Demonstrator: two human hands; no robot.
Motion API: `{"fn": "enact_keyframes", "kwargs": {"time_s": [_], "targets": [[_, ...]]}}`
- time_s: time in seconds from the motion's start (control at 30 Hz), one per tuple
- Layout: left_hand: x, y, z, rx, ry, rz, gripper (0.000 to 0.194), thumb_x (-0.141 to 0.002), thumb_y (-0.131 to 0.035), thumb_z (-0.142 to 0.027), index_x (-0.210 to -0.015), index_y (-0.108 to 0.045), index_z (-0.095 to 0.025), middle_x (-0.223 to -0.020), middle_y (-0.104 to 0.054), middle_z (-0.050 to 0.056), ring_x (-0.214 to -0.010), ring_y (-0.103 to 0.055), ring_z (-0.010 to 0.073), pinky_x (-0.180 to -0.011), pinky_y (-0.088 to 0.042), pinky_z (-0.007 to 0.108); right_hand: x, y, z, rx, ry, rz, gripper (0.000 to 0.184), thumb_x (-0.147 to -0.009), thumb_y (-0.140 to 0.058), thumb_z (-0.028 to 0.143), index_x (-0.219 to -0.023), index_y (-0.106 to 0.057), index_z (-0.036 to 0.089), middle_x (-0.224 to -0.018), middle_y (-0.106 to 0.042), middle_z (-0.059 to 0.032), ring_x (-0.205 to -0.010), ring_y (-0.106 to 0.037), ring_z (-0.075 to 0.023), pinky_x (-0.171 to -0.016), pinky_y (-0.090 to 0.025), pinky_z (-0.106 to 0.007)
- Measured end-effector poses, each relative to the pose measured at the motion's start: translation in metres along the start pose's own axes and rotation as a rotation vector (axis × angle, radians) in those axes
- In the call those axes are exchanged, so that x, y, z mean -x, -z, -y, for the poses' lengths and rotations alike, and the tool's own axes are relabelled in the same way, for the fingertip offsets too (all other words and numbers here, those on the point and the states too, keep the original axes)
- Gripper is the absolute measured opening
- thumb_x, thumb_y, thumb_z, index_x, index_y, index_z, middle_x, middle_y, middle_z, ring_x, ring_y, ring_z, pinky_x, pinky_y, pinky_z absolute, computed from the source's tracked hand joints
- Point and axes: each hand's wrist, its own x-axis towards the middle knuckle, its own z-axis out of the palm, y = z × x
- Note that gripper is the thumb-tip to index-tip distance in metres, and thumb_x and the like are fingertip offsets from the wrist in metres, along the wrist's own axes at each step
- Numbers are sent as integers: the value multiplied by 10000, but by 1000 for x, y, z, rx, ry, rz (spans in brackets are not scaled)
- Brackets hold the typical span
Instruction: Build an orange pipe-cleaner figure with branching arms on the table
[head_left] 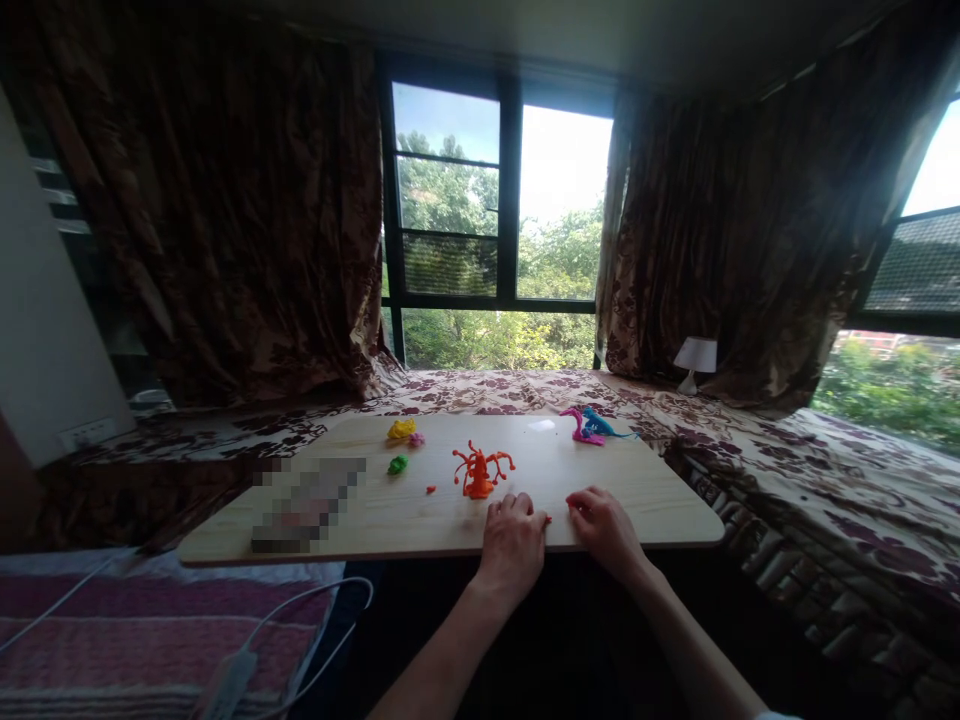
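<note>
My left hand (513,538) rests near the front edge of the light wooden table (420,530), fingers closed. A tiny orange-red bit of modelling clay (548,519) pokes out at its fingertips. Just to the right, my right hand (600,522) is closed in a pinch, with a small reddish tip at the fingers that looks like clay too. Beyond my left hand stands an orange clay tree figure (478,475) with several thin branches ending in knobs. A small orange clay piece (430,489) lies to the left of the figure.
Yellow clay (401,429), pink clay (417,439) and green clay (397,464) lie at the back left. Magenta (586,430) and blue (600,422) clay figures stand at the back right. A blurred-out flat object (307,505) occupies the left side. A white cable (352,580) hangs in front.
</note>
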Motion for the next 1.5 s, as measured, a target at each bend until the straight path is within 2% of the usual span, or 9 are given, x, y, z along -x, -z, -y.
{"fn": "enact_keyframes", "kwargs": {"time_s": [0.33,0.57,0.77,0.87,1.03,1.17,1.3,1.4,1.5], "targets": [[7,-1,-14,-54,-42,1,367,-817,-369,-399,-1039,-582,-200,-1038,-544,100,-1009,-426,261,-979,-127,508,6,1,7,105,-47,-2,180,-785,-472,205,-882,-623,222,-881,-609,-25,-881,-526,-175,-804,-359,-271],[29,0,-17,-67,-84,16,481,-805,-377,-438,-1214,-474,-206,-1242,-463,100,-1186,-318,275,-1033,-40,490,8,-2,5,95,-44,-41,176,-786,-472,205,-885,-616,225,-887,-606,-20,-879,-523,-167,-796,-357,-258],[10,-10,-17,-91,-47,38,490,-795,-370,-495,-1172,-518,-219,-1296,-432,90,-1240,-265,292,-1026,2,528,7,-4,2,71,-27,-76,151,-780,-487,210,-852,-618,233,-846,-605,-14,-844,-527,-164,-768,-364,-249],[13,-10,-15,-80,-73,22,476,-798,-382,-480,-1185,-505,-231,-1307,-423,84,-1250,-250,290,-1029,-10,521,7,-4,0,57,-18,-86,151,-777,-490,201,-850,-618,236,-849,-606,-14,-847,-528,-164,-767,-366,-247],[21,0,-14,-44,-119,-32,318,-833,-368,-234,-1077,-572,-239,-1176,-525,68,-1160,-364,231,-1031,-85,464,8,-4,1,24,-34,-97,153,-771,-500,197,-850,-626,234,-857,-611,-17,-870,-532,-164,-789,-367,-252],[1,-1,-11,15,-89,-27,274,-832,-376,-212,-804,-648,-212,-856,-605,61,-923,-487,197,-975,-193,438,6,-1,-1,-87,-59,-75,148,-767,-514,217,-833,-645,235,-821,-618,-14,-829,-553,-163,-753,-395,-258],[-17,-7,-5,110,-26,-30,192,-770,-473,-211,-691,-646,-193,-748,-598,57,-836,-497,199,-888,-274,409,5,2,-5,-359,-63,-35,176,-786,-507,257,-867,-657,215,-815,-627,-21,-763,-580,-155,-711,-433,-264],[-14,-3,-3,310,67,-46,168,-760,-487,-232,-694,-634,-184,-737,-604,47,-807,-512,188,-840,-315,366,11,7,4,-541,-44,-37,185,-793,-516,270,-886,-658,197,-832,-628,-32,-774,-586,-161,-705,-449,-271],[2,12,-2,708,193,14,211,-788,-459,-313,-759,-620,-179,-745,-621,34,-750,-538,160,-748,-371,296,19,18,26,-663,1,-40,163,-790,-534,247,-894,-648,193,-833,-624,-26,-784,-585,-156,-718,-455,-271]]}}
